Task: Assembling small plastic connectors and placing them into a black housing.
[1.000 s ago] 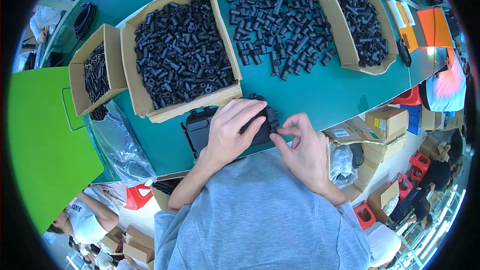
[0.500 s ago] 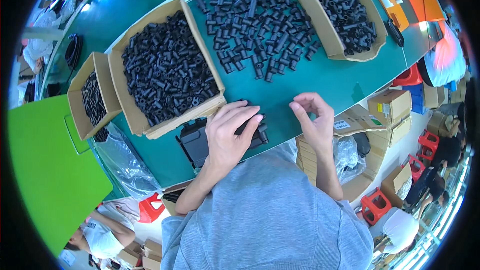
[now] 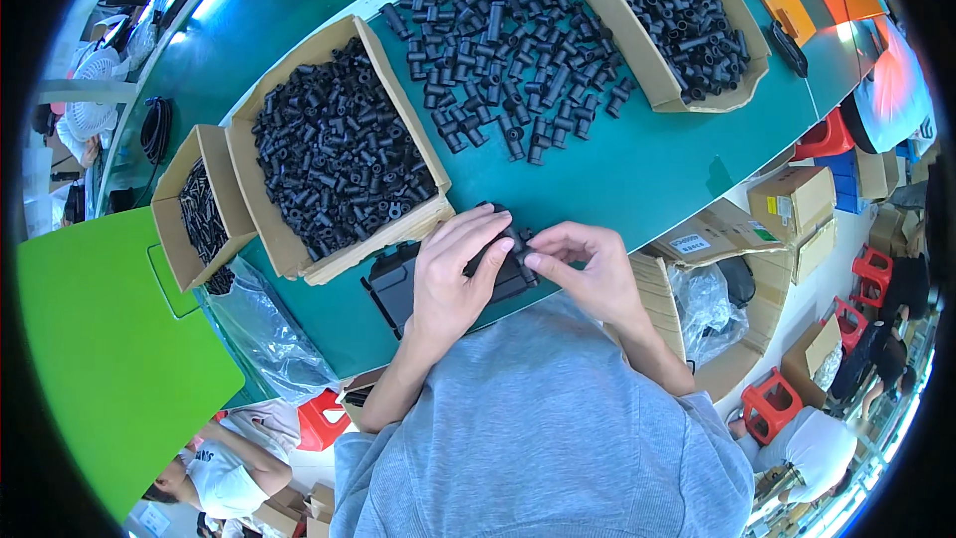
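Observation:
A dark block-like device (image 3: 393,284) sits at the table's front edge, partly hidden by my left hand (image 3: 456,274). That hand curls over the device, fingers bent and thumb lowered on its right part. At the device's right end is a small black tube fitting (image 3: 529,274). My right hand (image 3: 596,274) pinches at this fitting with thumb and forefinger; the exact contact is partly covered. Beyond my hands, many black T-shaped tube fittings (image 3: 518,60) lie loose on the green table (image 3: 597,164).
Cardboard boxes of black fittings stand at left (image 3: 438,207) and far right (image 3: 742,90); a smaller box (image 3: 164,224) holds thin dark pieces. A clear plastic bag (image 3: 269,324) and green board (image 3: 110,339) are at left. An open carton (image 3: 657,299) stands below the table's right edge.
My right hand has moved left, from apart over the table to the fitting at the device's right end, and its fingers have closed. My left hand stays on the device.

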{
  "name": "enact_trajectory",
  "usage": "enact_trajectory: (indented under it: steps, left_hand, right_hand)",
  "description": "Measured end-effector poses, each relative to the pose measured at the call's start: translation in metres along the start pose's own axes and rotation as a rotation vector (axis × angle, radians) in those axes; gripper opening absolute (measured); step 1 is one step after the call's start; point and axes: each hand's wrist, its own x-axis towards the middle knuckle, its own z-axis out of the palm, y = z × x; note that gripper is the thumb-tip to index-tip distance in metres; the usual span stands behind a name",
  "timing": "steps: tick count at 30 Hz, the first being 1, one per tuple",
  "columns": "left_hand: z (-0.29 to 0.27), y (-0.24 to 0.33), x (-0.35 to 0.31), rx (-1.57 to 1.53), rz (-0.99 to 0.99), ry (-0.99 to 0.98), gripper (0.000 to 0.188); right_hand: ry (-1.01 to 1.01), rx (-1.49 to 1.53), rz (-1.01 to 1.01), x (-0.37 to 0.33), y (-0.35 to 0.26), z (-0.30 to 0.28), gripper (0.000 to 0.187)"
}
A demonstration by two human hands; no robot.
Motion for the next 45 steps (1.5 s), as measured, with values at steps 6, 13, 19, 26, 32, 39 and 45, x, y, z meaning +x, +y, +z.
enact_trajectory:
  steps: [6,13,19,26,32,39,45]
  left_hand:
    - [-0.041,0.015,-0.024,0.253,0.021,-0.223,0.054]
    - [-0.062,0.019,-0.057,0.668,-0.282,-0.358,0.098]
    - [-0.061,0.002,-0.065,0.520,-0.231,-0.215,0.098]
    - [-0.075,0.048,-0.044,0.255,-0.082,-0.284,0.094]
    - [-0.132,0.054,0.032,0.282,0.111,-0.137,0.098]
    - [-0.186,-0.098,0.236,0.556,-0.092,0.251,0.096]
    - [-0.194,-0.224,0.394,0.789,-0.528,0.488,0.089]
  right_hand:
    - [-0.068,0.061,0.058,0.003,0.002,-0.005,0.019]
    - [0.057,-0.254,-0.197,-0.003,-0.011,0.003,0.014]
    - [0.123,-0.424,-0.387,-0.006,-0.014,0.003,0.010]
    - [0.491,0.042,-0.381,-0.002,0.008,-0.036,0.004]
    - [0.578,-0.161,-0.320,0.003,0.019,-0.040,0.005]
    - [0.460,-0.560,-0.471,0.019,0.028,-0.014,0.006]
    - [0.522,-0.617,-0.488,0.023,0.035,-0.015,0.009]
